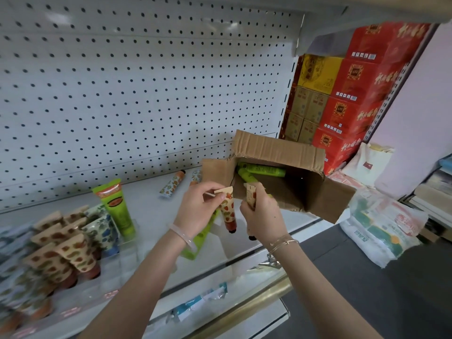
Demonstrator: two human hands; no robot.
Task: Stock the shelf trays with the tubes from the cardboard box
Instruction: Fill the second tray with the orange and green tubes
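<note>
An open cardboard box (pixel 281 148) lies on its side on the white shelf (pixel 151 206), with green tubes (pixel 264 170) inside. In front of the box my left hand (pixel 203 206) pinches a strawberry-print tube (pixel 228 211) near its crimped end, cap pointing down. A green tube (pixel 198 243) hangs below that hand too. My right hand (pixel 261 216) grips another cream tube (pixel 252 194), its dark cap showing under the hand. Clear trays (pixel 112 260) at the lower left hold several printed tubes (pixel 75 250).
A tall green tube (pixel 117 209) stands behind the trays. Two printed tubes (pixel 172 183) lie on the shelf near the pegboard back wall (pixel 137 89). Red and yellow cartons (pixel 352 94) are stacked at the right, with plastic-wrapped packs (pixel 381 228) below them.
</note>
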